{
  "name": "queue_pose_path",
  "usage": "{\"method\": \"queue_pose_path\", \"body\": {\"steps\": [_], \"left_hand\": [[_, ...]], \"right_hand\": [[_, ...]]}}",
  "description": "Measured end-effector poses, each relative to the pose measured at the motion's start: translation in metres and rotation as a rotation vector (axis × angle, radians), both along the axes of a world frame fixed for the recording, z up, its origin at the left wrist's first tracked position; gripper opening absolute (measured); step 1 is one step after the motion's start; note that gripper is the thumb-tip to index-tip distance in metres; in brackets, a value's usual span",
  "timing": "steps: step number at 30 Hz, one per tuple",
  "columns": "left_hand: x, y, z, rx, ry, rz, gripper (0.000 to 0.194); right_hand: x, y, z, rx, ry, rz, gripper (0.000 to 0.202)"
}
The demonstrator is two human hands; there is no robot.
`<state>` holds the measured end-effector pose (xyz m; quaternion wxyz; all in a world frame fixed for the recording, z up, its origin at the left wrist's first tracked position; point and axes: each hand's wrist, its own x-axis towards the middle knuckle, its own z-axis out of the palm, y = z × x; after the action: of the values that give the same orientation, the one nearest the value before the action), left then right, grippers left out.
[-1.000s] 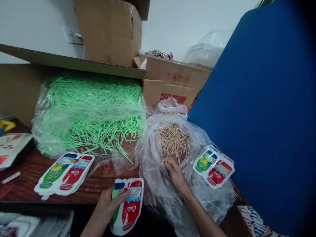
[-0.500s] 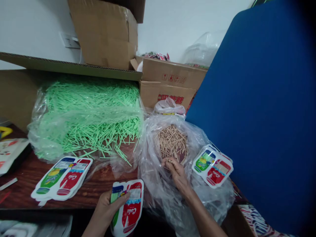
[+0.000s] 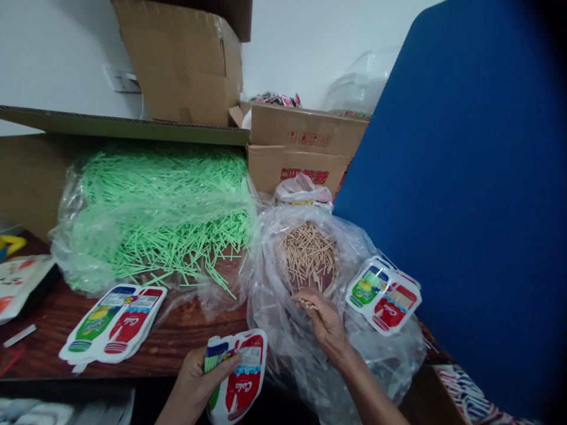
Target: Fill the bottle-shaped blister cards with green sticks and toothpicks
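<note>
My left hand (image 3: 201,378) grips a printed cola pouch (image 3: 243,378) over the table's front edge, thumb across its front. Pale green sticks show at the pouch's left side near my fingers. My right hand (image 3: 323,321) is closed on a small bundle of brown sticks (image 3: 308,304), their ends showing between the fingers. It is at the near edge of a heap of brown sticks (image 3: 310,254) in an opened clear plastic bag (image 3: 266,283). Another stack of pouches (image 3: 383,295) lies on the bag to the right of that hand.
Green sticks (image 3: 177,218) fill a large plastic bag at the left, before an open carton (image 3: 133,127). A pouch stack (image 3: 113,324) lies on the wooden table (image 3: 190,319). Cartons (image 3: 305,130) stand behind, and a blue panel (image 3: 452,177) rises on the right.
My right hand has drawn slightly back with the brown sticks, whose ends show more clearly. My left hand and the pouch have shifted a little to the right.
</note>
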<state>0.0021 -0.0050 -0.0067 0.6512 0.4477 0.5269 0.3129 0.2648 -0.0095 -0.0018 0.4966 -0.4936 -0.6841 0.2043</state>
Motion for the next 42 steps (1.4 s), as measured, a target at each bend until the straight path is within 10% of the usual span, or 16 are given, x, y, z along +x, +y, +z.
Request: {"method": "queue_pose_path", "body": {"steps": [35, 42], "left_hand": [[-0.004, -0.002, -0.003, -0.039, -0.032, 0.032, 0.032], [-0.006, -0.002, -0.007, -0.022, -0.033, 0.028, 0.031]], "right_hand": [[-0.017, -0.006, 0.008, -0.036, -0.107, 0.071, 0.025], [0.013, 0.007, -0.008, -0.192, 0.04, -0.235, 0.025]]}}
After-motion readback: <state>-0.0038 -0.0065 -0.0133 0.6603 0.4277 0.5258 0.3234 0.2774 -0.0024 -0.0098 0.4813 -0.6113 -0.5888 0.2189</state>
